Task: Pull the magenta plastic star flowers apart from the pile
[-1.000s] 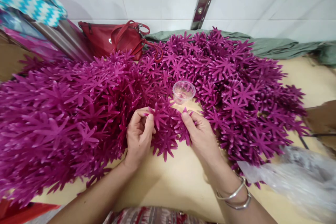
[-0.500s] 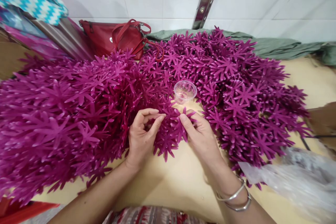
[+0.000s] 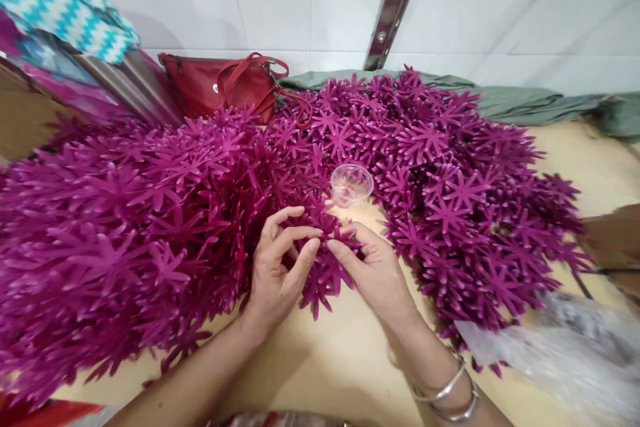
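My left hand (image 3: 280,267) and my right hand (image 3: 373,273) meet at the middle of the table, both pinching a small cluster of magenta plastic star flowers (image 3: 325,273) between thumb and fingers. The fingertips of both hands almost touch over the cluster. A large heap of the same magenta flowers (image 3: 125,227) spreads left of my hands, and a second heap (image 3: 450,167) spreads to the right and behind. A small clear plastic cup (image 3: 351,183) stands just beyond my fingertips among the flowers. Two silver bangles (image 3: 450,387) sit on my right wrist.
A red handbag (image 3: 220,83) lies against the tiled wall behind the flowers. Green cloth (image 3: 525,103) runs along the back right. A crumpled clear plastic bag (image 3: 560,353) lies at the right front. A slanted metal post (image 3: 395,0) rises at the wall. The beige tabletop (image 3: 330,360) shows in front.
My hands have drawn closer together over the flower cluster; the right thumb and fingers moved left toward the left fingertips. The view has tilted down slightly.
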Demonstrator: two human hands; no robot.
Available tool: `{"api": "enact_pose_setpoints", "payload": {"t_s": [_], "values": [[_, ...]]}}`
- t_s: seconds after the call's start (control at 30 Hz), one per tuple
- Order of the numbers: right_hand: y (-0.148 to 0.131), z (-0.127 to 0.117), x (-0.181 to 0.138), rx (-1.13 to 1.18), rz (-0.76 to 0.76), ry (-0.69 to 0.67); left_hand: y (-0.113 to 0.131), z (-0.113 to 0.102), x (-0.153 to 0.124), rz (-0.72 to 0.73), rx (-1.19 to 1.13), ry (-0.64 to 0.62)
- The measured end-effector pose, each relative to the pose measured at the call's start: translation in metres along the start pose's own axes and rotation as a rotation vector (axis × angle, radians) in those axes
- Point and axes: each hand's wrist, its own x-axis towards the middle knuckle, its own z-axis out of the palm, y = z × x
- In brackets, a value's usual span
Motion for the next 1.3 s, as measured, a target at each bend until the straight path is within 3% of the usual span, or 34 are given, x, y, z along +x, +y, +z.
{"api": "enact_pose_setpoints", "payload": {"t_s": [0.23, 0.33, 0.4, 0.53, 0.73, 0.93, 1.17, 1.3], "values": [[0.005, 0.000, -0.001, -0.066, -0.011, -0.033, -0.003, 0.001, 0.000, 0.015, -0.103, -0.092], [0.004, -0.001, -0.001, -0.105, -0.041, -0.026, -0.002, 0.002, -0.002, 0.036, -0.117, -0.059], [0.003, -0.003, 0.000, -0.109, -0.026, -0.011, 0.000, 0.003, -0.003, -0.042, -0.165, 0.000], [0.006, -0.009, 0.003, -0.118, -0.004, 0.068, 0.005, 0.004, 0.000, -0.350, -0.347, 0.126], [0.014, -0.011, 0.007, -0.026, -0.035, 0.121, -0.003, 0.007, 0.007, -0.541, -0.552, 0.122], [0.015, -0.011, 0.008, 0.022, 0.038, 0.071, -0.015, 0.009, 0.007, -0.519, -0.619, 0.154], [0.019, -0.011, 0.004, 0.079, 0.089, 0.127, -0.009, 0.007, 0.008, -0.499, -0.431, 0.140], [0.022, -0.008, 0.005, 0.162, 0.083, 0.162, -0.004, 0.007, 0.004, -0.370, -0.227, 0.173]]}}
